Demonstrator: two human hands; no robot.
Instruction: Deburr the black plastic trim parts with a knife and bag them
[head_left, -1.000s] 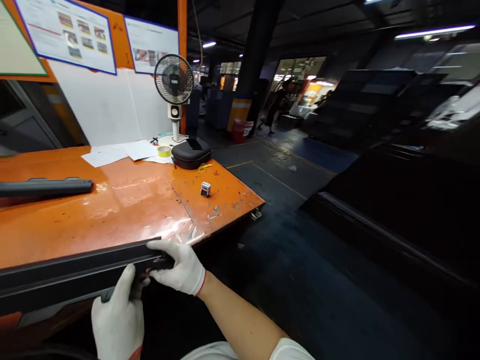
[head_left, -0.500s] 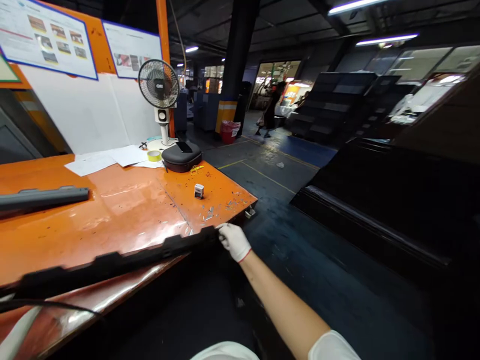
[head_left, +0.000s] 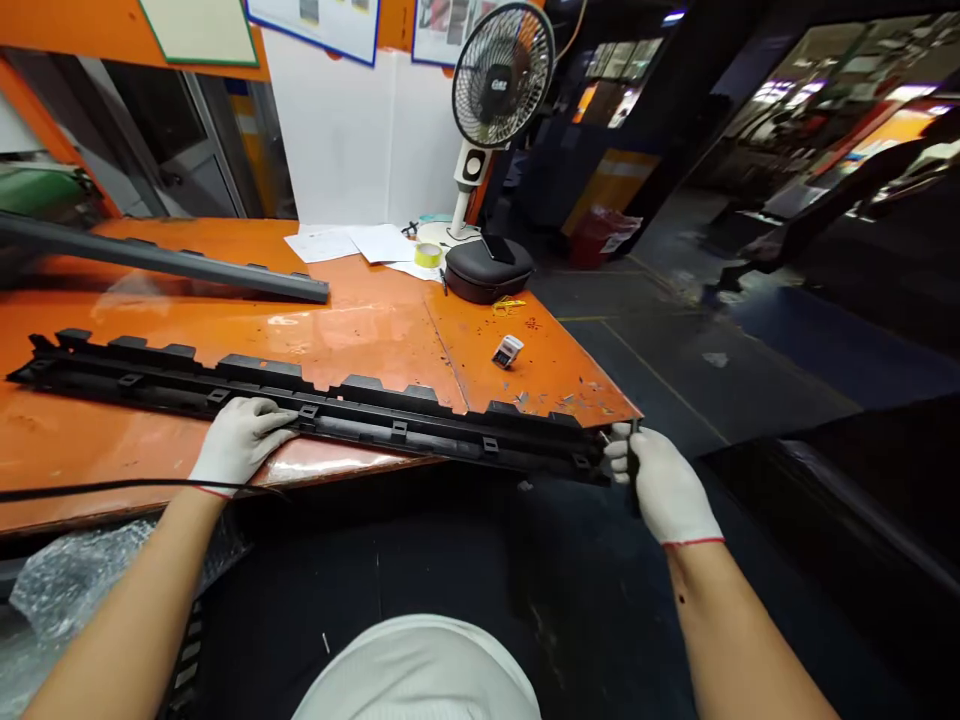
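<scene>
A long black plastic trim strip with raised tabs and square clip holes lies across the front of the orange table, its right end reaching past the edge. My left hand, in a white glove, grips the strip's near side left of its middle. At the right end, my gloved right hand is closed around a dark narrow piece; its exact kind is unclear. A thin metallic tip shows near those fingers, close to the strip's end.
Behind the strip, the orange table carries a second grey strip, papers, yellow tape, a black case, a small stamp-like object and a fan. A black cable crosses the front left, above bubble wrap.
My view has swung left and down. My left hand now shows on the strip, which lies farther onto the table. The right hand is still at the right end, a dark piece now visible in it.
</scene>
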